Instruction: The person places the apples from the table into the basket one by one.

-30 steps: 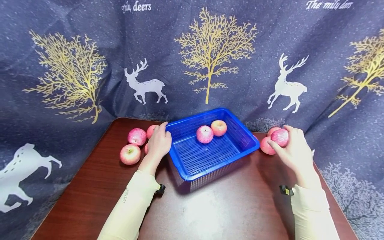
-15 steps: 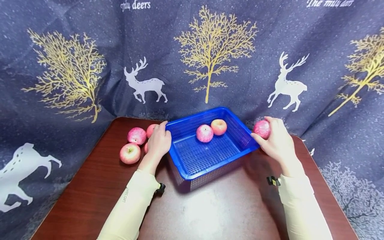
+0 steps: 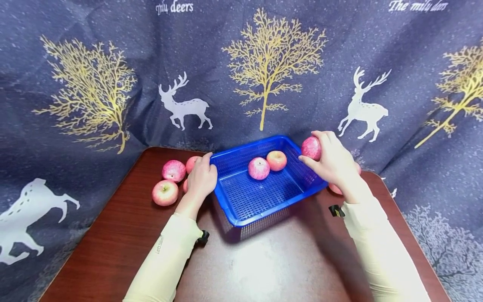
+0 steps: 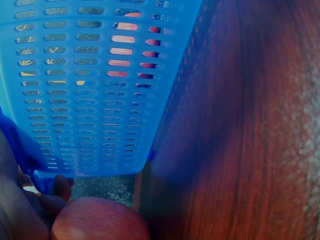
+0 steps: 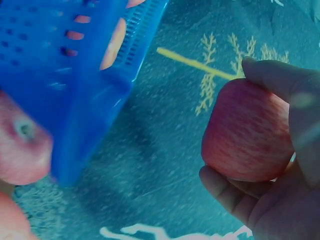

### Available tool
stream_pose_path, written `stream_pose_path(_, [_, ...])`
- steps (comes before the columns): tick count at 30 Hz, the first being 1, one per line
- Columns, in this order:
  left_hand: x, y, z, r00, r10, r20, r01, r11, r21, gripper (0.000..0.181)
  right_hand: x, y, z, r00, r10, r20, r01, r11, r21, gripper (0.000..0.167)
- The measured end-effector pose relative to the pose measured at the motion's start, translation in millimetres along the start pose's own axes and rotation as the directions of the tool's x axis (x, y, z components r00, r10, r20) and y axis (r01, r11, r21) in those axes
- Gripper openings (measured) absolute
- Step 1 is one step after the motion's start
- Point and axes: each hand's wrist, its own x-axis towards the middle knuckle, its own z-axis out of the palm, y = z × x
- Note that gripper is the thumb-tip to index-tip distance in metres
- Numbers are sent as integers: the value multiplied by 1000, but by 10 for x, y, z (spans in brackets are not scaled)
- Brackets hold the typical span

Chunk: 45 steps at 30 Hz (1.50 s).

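Note:
A blue perforated plastic basket (image 3: 260, 199) stands tilted to the view on the table, with two red apples (image 3: 258, 168) lying inside toward its back. At its left rim my left hand (image 3: 201, 178) grips the edge; the left wrist view shows the fingers (image 4: 59, 192) curled at the rim, close to an apple (image 4: 100, 222). My right hand (image 3: 336, 161) holds a red apple (image 3: 311, 148) between thumb and fingers, raised by the basket's back right rim. In the right wrist view this held apple (image 5: 247, 132) hangs apart from the basket wall.
Several apples (image 3: 165, 193) lie on the table left of the basket, some partly behind my left hand. To the right, more apples (image 3: 335, 188) are partly covered by my right hand and wrist. A dark cloth printed with deer and trees (image 3: 241, 84) hangs behind the brown table (image 3: 124, 218).
My right hand has lifted an apple from the right-hand group and carried it left and up to the basket's right rim. The left hand has stayed on the left rim.

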Motion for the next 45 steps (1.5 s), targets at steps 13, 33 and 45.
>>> stream_pose_path(13, [-3, 6, 0, 1000, -8, 7, 8, 1000, 1, 57, 314, -309, 53, 989, -112, 97, 112, 994, 4, 77])
stream_pose_path(33, [2, 11, 0, 1000, -1, -9, 1, 1000, -2, 56, 616, -693, 283, 938, -240, 252, 246, 969, 9, 77])
stream_pose_path(45, [1, 4, 5, 1000, 0, -4, 0, 1000, 1, 57, 671, -915, 473, 894, -289, 341, 307, 952, 3, 78])
